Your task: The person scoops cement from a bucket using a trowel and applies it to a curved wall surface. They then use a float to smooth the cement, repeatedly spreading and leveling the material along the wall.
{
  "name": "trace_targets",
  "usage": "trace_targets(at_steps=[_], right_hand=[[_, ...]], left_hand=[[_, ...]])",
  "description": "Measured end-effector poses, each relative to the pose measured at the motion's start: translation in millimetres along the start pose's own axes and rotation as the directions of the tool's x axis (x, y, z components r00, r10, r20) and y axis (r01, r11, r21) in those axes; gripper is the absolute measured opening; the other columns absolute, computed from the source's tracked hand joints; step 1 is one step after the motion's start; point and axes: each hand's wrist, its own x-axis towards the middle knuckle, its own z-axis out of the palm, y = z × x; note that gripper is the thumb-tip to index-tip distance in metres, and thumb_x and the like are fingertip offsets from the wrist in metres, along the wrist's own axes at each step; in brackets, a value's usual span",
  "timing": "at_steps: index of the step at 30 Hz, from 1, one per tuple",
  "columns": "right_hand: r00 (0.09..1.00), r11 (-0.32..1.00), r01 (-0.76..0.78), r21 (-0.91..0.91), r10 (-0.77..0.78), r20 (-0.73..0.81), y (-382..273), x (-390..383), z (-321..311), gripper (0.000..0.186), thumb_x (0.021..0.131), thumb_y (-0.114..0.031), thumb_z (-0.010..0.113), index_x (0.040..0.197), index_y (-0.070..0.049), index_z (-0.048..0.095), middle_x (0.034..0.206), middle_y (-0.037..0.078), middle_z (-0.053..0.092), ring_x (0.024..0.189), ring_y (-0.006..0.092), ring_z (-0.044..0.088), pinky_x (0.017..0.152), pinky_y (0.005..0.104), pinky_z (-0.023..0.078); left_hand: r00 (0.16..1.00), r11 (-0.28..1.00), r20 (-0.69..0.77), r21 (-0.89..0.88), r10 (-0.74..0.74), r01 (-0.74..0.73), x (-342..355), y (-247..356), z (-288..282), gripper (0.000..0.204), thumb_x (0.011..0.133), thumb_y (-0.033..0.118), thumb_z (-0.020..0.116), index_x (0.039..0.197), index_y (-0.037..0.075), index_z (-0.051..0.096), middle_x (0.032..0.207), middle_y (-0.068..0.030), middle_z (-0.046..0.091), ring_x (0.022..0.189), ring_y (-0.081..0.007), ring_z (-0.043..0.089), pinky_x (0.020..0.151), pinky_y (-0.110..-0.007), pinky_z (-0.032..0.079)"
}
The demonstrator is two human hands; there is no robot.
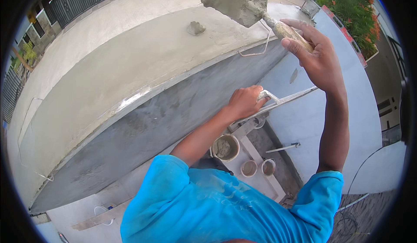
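Raised at the upper right, my right hand (pixel 319 54) is closed around the wooden handle of a trowel (pixel 236 2). The trowel's blade is coated in grey mortar and hangs over the far end of the wall top (pixel 143 47). My left hand (pixel 247 102) grips the raised handle of a plastering float (pixel 289 99), seen nearly edge-on as a long pale strip. This float is beside the wall's inner face, lower than the top. A small lump of mortar (pixel 196 28) sits on the smoothed wall top, left of the trowel.
Bent metal rods (pixel 256 53) hook over the wall edge. Below stand a bucket of mortar (pixel 225 148) and two smaller buckets (pixel 249 168) on planks. A pale blue wall (pixel 330 126) rises at the right, with a pipe (pixel 282 148) jutting out. Cables (pixel 347 219) lie lower right.
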Motion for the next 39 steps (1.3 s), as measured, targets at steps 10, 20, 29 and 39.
trace_targets(at_steps=[10, 20, 29, 39], right_hand=[[0.876, 0.887, -0.182, 0.424, 0.342, -0.340, 52.1, -108.3, -56.7, 0.049, 0.094, -0.036, 0.069, 0.127, 0.000, 0.063, 0.089, 0.002, 0.064, 0.067, 0.0069, 0.056, 0.056, 0.0220, 0.043], [0.723, 0.967, -0.255, 0.011, 0.198, -0.661, 109.4, -230.9, 63.8, 0.050, 0.082, -0.007, 0.077, 0.130, -0.002, 0.065, 0.100, 0.011, 0.068, 0.086, 0.0204, 0.068, 0.075, 0.0309, 0.055], [0.686, 0.930, -0.323, -0.176, 0.102, -0.720, 138.1, -255.2, 104.5, 0.052, 0.071, -0.007, 0.085, 0.122, -0.011, 0.073, 0.097, 0.008, 0.068, 0.075, 0.0194, 0.068, 0.061, 0.0316, 0.055], [0.765, 0.873, -0.443, -0.203, 0.250, -0.593, 127.7, -301.5, 108.0, 0.055, 0.071, -0.007, 0.083, 0.125, -0.014, 0.072, 0.098, 0.006, 0.067, 0.074, 0.0201, 0.067, 0.062, 0.0319, 0.054]], left_hand=[[0.998, 0.776, 0.063, -0.630, 0.030, 0.017, -14.0, -26.6, 12.2, 0.042, 0.098, 0.029, 0.065, 0.132, 0.004, 0.061, 0.111, -0.0106, 0.074, 0.097, -0.0221, 0.072, 0.081, -0.038, 0.056], [0.868, -0.118, 0.472, -0.881, -0.151, 0.459, 20.4, 19.2, 34.2, 0.055, 0.100, 0.034, 0.062, 0.145, 0.005, 0.049, 0.121, -0.0106, 0.066, 0.093, -0.0200, 0.069, 0.075, -0.031, 0.058], [0.891, 0.001, 0.417, -0.905, -0.181, 0.425, 25.3, 31.1, 50.2, 0.054, 0.100, 0.031, 0.061, 0.145, 0.004, 0.048, 0.123, -0.0101, 0.064, 0.097, -0.0193, 0.068, 0.078, -0.031, 0.057], [0.926, 0.095, 0.314, -0.936, -0.212, 0.339, 34.1, 29.1, 35.8, 0.053, 0.101, 0.029, 0.061, 0.145, 0.004, 0.047, 0.126, -0.0097, 0.062, 0.101, -0.0185, 0.066, 0.082, -0.031, 0.055]])
